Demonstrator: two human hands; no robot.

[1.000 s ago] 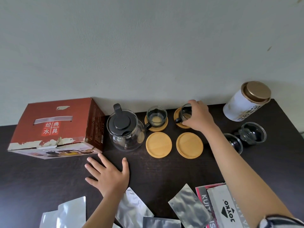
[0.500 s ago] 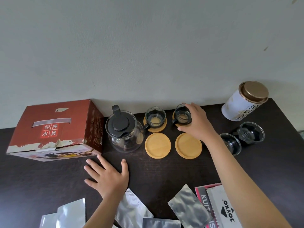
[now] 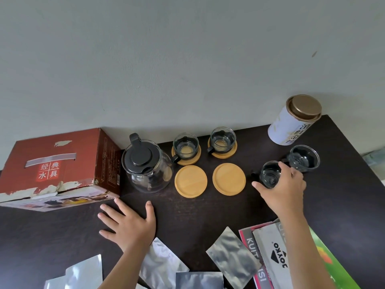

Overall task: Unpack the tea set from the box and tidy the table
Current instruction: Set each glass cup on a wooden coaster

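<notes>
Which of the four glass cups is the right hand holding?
The right hand grips the cup on the bare table just right of the empty coasters; two cups sit on coasters, and the fourth cup stands untouched behind it.

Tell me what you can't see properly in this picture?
Head view only:
- Cup in the right hand: near side hidden by fingers.
- Foil packets: cut off by the bottom edge.
- Box: inside hidden by its closed walls.
- Tin writing: too tilted to read.
</notes>
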